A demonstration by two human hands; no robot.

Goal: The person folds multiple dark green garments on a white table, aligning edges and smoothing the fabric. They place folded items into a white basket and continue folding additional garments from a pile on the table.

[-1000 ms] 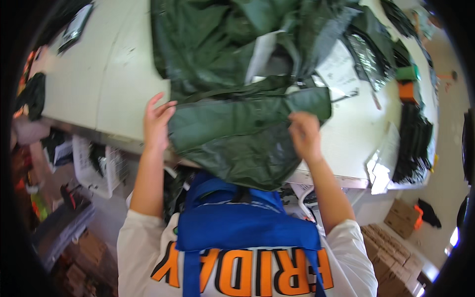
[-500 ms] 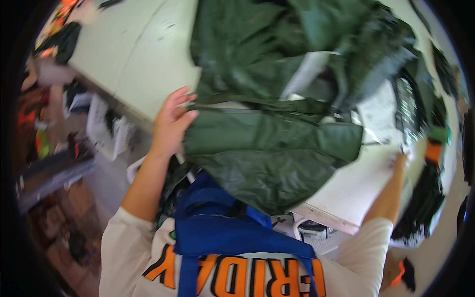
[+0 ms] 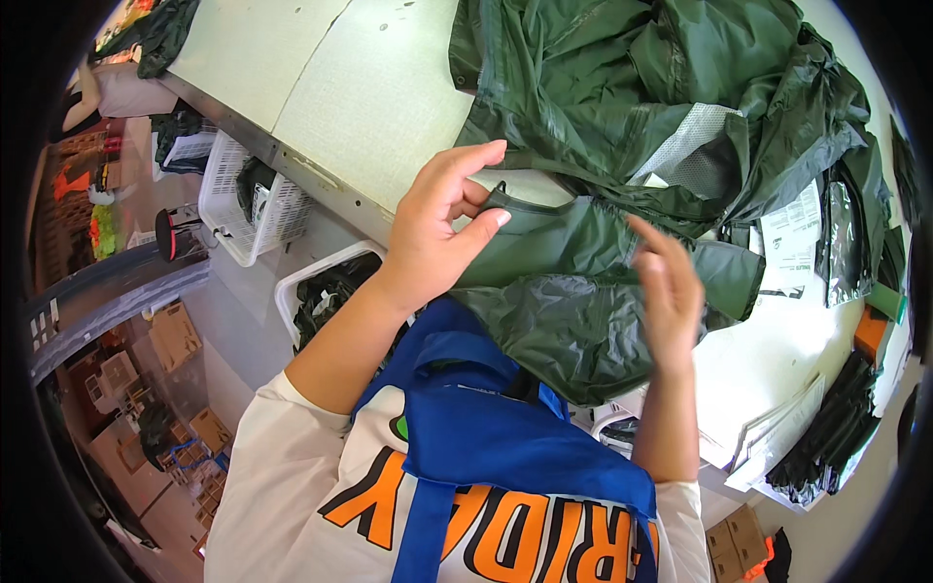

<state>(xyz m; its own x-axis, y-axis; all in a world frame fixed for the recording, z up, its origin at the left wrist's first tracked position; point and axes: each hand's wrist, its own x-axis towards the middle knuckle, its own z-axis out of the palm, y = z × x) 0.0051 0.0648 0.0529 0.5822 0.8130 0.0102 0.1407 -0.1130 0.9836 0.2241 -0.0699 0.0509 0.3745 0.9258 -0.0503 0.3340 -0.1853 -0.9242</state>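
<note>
A dark green garment piece [image 3: 573, 238] with a glossy lower panel [image 3: 573, 321] lies at the table's near edge, part of it hanging toward my blue apron [image 3: 515, 437]. At its upper left corner, my left hand [image 3: 442, 219] has thumb and forefinger spread apart, with a small dark loop of the edge standing between them. Over the right part of the piece is my right hand [image 3: 671, 296], smeared by motion, its forefinger stretched out. Beyond lies a crumpled heap of the same green fabric [image 3: 583, 68], with pale mesh lining [image 3: 695, 146] showing.
On the white table [image 3: 360, 97], a printed sheet [image 3: 792, 238] and a clear plastic packet [image 3: 847, 243] lie to the right. Dark packed bundles [image 3: 831, 428] sit at the right edge. White baskets [image 3: 255, 209] stand left below the table, and another person's arm [image 3: 86, 97] shows far left.
My right hand has come left from the table's right side to above the green piece. My left thumb and forefinger remain at its left corner. The view has shifted.
</note>
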